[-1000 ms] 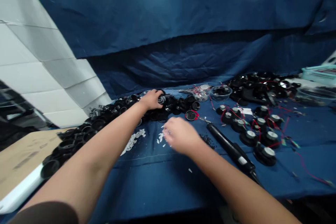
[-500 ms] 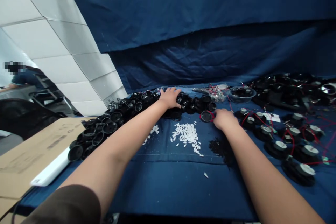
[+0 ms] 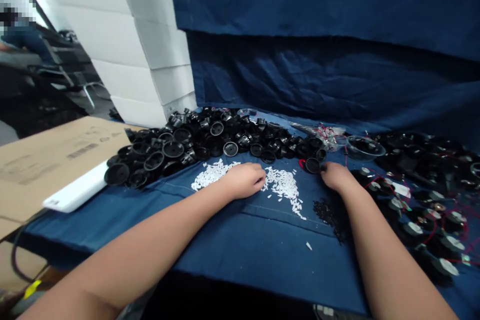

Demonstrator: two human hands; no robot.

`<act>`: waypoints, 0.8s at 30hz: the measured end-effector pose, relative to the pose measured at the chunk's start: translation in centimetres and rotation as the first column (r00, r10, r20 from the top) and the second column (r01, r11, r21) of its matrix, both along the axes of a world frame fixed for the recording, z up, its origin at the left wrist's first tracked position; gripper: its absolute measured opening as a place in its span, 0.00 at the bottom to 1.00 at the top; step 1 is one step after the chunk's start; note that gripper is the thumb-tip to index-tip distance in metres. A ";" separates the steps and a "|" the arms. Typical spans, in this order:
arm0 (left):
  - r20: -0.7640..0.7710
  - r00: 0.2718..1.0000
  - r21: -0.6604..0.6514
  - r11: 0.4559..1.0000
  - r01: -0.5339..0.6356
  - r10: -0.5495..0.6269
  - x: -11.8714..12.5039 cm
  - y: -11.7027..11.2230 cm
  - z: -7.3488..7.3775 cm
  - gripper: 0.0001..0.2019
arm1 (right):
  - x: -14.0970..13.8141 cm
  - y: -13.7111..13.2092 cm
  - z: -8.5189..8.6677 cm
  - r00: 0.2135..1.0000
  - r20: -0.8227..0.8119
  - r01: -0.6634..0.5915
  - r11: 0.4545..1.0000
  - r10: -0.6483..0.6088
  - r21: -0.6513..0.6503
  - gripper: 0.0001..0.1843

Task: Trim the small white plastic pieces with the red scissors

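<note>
My left hand (image 3: 245,180) is over the blue cloth between two heaps of small white pieces, its fingers curled together. Whatever they may hold is hidden. Half of the white pieces (image 3: 284,183) lie just right of its fingertips, the other white heap (image 3: 212,174) to its left. My right hand (image 3: 335,176) is closed with fingertips at the right edge of a round black plastic cup (image 3: 313,165), which it seems to grip. A bit of red (image 3: 302,163) shows at the cup's left side. Below the right hand lie tiny black pieces (image 3: 327,212).
A long pile of black plastic cups (image 3: 172,149) stretches along the back left. Behind the right hand stands a clear bowl (image 3: 364,147). Speakers with red wires (image 3: 414,229) cover the right side. At left are a white bar (image 3: 77,187), a cardboard box (image 3: 48,160) and a seated person (image 3: 22,40).
My left hand has come back from the black cup pile to the white pieces, and its spread fingers have curled in. My right hand stays by the same cup. The view has shifted.
</note>
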State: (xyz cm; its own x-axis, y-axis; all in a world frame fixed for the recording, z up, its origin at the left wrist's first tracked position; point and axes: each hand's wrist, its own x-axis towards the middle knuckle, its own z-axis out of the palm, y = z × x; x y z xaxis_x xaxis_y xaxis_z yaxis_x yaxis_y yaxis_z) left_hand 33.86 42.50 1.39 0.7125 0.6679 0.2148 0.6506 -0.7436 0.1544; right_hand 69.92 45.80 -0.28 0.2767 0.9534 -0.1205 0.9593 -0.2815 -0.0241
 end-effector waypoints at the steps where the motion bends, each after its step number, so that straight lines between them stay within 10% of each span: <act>1: 0.002 1.000 -0.016 1.000 0.008 -0.008 0.0 0.1 -0.2 0.10 | 0.0 0.0 0.0 1.000 0.015 -0.002 1.000 0.002 -0.005 0.17; 24: -0.043 0.993 -0.198 0.975 0.101 -0.112 -1.5 0.3 1.2 0.04 | 0.5 -2.1 1.7 0.998 0.020 0.057 0.984 -0.061 0.167 0.21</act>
